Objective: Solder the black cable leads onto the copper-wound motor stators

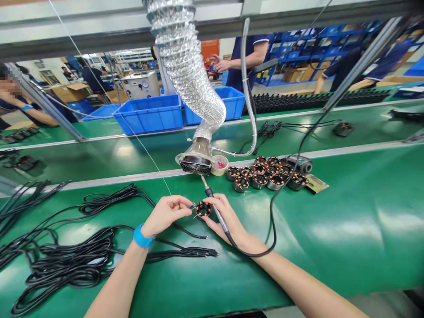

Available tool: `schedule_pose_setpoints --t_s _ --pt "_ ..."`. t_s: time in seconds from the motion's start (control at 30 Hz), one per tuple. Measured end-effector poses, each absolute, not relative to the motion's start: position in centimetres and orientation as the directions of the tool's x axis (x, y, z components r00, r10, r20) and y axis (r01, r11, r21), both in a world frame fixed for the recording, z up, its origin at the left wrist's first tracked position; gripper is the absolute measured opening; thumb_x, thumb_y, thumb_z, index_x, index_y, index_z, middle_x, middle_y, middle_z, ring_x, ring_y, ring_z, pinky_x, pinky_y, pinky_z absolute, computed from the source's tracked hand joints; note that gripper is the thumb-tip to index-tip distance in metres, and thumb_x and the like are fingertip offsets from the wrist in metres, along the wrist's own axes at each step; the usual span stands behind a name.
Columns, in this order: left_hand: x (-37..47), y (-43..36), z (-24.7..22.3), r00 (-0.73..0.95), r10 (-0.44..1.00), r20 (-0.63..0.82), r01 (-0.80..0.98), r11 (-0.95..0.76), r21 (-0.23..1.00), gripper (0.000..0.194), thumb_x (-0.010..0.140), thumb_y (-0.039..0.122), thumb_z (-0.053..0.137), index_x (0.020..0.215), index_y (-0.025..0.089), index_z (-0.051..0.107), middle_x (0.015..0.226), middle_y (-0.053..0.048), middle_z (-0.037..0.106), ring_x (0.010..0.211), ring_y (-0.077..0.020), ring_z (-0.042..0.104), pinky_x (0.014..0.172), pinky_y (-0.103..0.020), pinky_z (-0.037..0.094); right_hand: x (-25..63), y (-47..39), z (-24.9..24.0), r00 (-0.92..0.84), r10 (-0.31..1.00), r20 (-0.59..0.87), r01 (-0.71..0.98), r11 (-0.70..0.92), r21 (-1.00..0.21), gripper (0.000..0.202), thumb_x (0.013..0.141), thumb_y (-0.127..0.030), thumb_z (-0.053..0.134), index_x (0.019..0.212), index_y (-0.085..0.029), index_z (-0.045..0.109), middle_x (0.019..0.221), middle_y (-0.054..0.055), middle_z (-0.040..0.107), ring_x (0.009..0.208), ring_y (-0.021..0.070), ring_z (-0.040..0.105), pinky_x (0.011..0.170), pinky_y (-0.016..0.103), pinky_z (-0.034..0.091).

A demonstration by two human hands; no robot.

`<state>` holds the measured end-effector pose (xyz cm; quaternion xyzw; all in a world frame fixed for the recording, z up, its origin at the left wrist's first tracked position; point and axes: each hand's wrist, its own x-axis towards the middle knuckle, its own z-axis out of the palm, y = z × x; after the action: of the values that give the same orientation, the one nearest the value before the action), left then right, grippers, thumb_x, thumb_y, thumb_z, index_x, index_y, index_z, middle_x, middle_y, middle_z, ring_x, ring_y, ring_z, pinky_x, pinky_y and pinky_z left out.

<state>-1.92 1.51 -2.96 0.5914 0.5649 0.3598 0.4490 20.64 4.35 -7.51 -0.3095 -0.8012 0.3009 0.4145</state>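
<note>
Near the middle of the green bench, a round stator with copper windings (203, 209) sits between my two hands. My left hand (168, 214), with a blue band at the wrist, is closed in a pinch at the stator's left edge, on a thin wire or cable end too small to make out. My right hand (227, 218) holds a soldering iron (217, 212) whose tip points up and away, while its thumb and a finger touch the stator's right side. A solder wire (149, 154) hangs down from above toward my left hand.
Several stators (260, 180) stand at the right beyond my hands, by a tape roll (219, 165). A fume duct (195, 75) hangs over the bench. Black cables (73, 256) lie at the left. Blue bins (152, 115) and other people are behind.
</note>
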Motion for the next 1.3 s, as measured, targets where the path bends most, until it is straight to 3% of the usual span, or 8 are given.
schedule_pose_setpoints --t_s 0.13,0.3,0.43,0.57,0.67,0.87,1.17,1.3 --pt "-1.6 1.5 -2.9 0.074 0.996 -0.059 0.246 0.039 0.969 0.025 0.076 0.034 0.073 0.090 0.013 0.075 0.076 -0.004 0.069 0.068 -0.0134 0.058 0.067 -0.024 0.047 20.3 3.7 -6.3 -0.518 0.712 0.474 0.202 0.641 -0.741 0.051 0.082 -0.008 0.060 0.128 -0.026 0.047 0.116 0.006 0.047 0.098 0.0162 0.059 0.091 0.033 0.052" --pt "-1.4 1.3 -2.3 0.129 0.992 0.001 0.276 -0.037 0.960 0.023 0.081 0.034 0.067 0.087 0.013 0.074 0.074 -0.003 0.067 0.070 -0.0141 0.058 0.069 -0.024 0.046 19.0 3.4 -4.5 -0.439 0.721 0.536 0.139 0.644 -0.752 0.042 0.086 -0.010 0.058 0.124 -0.027 0.050 0.113 0.005 0.048 0.093 0.0146 0.059 0.086 0.031 0.053" --pt "-1.4 1.1 -2.1 0.158 0.987 0.025 0.353 -0.080 0.932 0.026 0.083 0.038 0.063 0.083 0.013 0.073 0.075 -0.004 0.067 0.071 -0.0153 0.057 0.068 -0.025 0.046 17.0 3.9 -4.0 -0.348 0.726 0.593 0.049 0.645 -0.762 0.037 0.088 -0.008 0.054 0.120 -0.027 0.053 0.107 0.004 0.048 0.091 0.0131 0.059 0.086 0.030 0.053" --pt "-1.0 0.8 -2.2 0.077 0.995 0.070 0.505 -0.099 0.857 0.030 0.082 0.042 0.064 0.091 0.016 0.073 0.076 -0.003 0.069 0.060 -0.0134 0.051 0.058 -0.024 0.042 16.0 3.9 -4.5 -0.291 0.759 0.583 0.020 0.614 -0.789 0.035 0.086 -0.007 0.055 0.115 -0.027 0.054 0.107 0.003 0.046 0.082 0.0107 0.061 0.079 0.027 0.055" --pt "-0.6 0.5 -2.3 0.049 0.989 0.138 0.566 -0.141 0.812 0.028 0.083 0.044 0.064 0.086 0.018 0.074 0.076 -0.002 0.070 0.059 -0.0139 0.052 0.057 -0.024 0.043 16.0 3.7 -4.8 -0.262 0.784 0.563 -0.018 0.579 -0.815 0.037 0.084 -0.008 0.057 0.116 -0.027 0.053 0.108 0.003 0.045 0.077 0.0092 0.061 0.073 0.025 0.056" --pt "-0.8 0.6 -2.5 0.052 0.995 0.080 0.512 -0.095 0.854 0.031 0.081 0.049 0.063 0.080 0.020 0.074 0.068 -0.002 0.069 0.068 -0.0208 0.063 0.063 -0.027 0.049 16.2 3.3 -5.0 -0.243 0.789 0.564 -0.023 0.577 -0.817 0.036 0.082 -0.010 0.060 0.113 -0.027 0.055 0.102 0.001 0.047 0.077 0.0098 0.062 0.076 0.027 0.057" --pt "-0.5 0.9 -2.5 -0.030 0.999 0.038 0.360 -0.024 0.933 0.025 0.081 0.039 0.066 0.079 0.014 0.069 0.064 0.000 0.063 0.061 -0.0132 0.055 0.060 -0.023 0.045 15.7 2.8 -5.6 -0.182 0.834 0.521 -0.043 0.523 -0.851 0.029 0.084 -0.010 0.058 0.109 -0.025 0.057 0.104 0.002 0.049 0.073 0.0087 0.062 0.071 0.024 0.056" --pt "-0.5 1.2 -2.6 -0.025 1.000 0.014 0.316 -0.005 0.949 0.024 0.079 0.036 0.065 0.080 0.012 0.067 0.068 -0.002 0.064 0.061 -0.0124 0.054 0.058 -0.022 0.044 15.9 2.6 -5.2 -0.210 0.815 0.541 0.081 0.566 -0.821 0.033 0.085 -0.014 0.061 0.115 -0.027 0.057 0.105 0.004 0.050 0.084 0.0141 0.062 0.078 0.029 0.056"
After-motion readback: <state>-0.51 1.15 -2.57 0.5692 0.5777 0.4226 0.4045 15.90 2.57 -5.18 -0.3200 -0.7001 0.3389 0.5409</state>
